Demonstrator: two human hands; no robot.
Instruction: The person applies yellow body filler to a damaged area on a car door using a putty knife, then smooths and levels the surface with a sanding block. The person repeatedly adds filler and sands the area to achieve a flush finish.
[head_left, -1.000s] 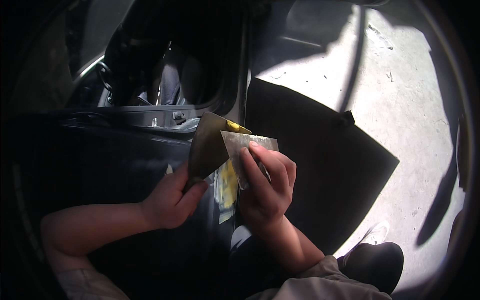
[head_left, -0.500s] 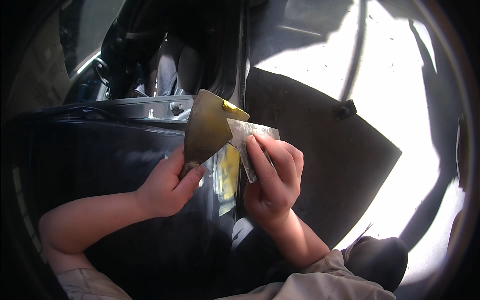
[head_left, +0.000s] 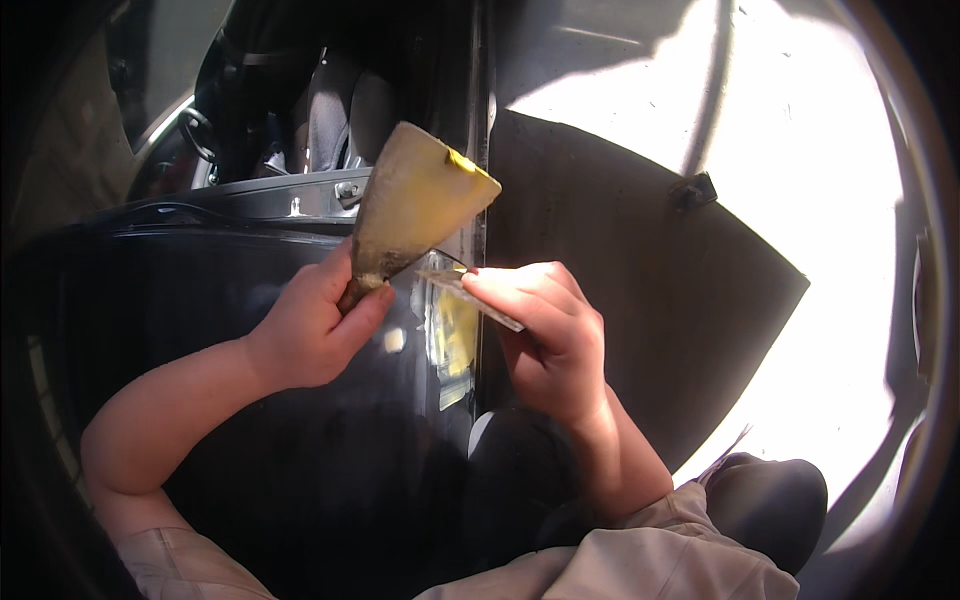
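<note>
My left hand is closed round the handle of a wide putty knife, its blade tilted up and smeared with yellow filler. A thicker lump of filler clings near the blade's far edge. In my right hand a small flat metal spreader is pinched between thumb and fingers, seen nearly edge-on. It hangs over the edge of a dark car panel, apart from the putty knife's blade. Below it, a yellow filler patch with pale scuffed edges covers part of the panel.
Beyond the panel is the open car interior with a seat and a steering wheel. A dark sheet lies on the floor at right, with a small dark block at its edge. My shoe is at lower right.
The spreader has come down off the putty knife's blade and turned nearly edge-on, toward the filler patch. My left hand has moved slightly up and left with the putty knife.
</note>
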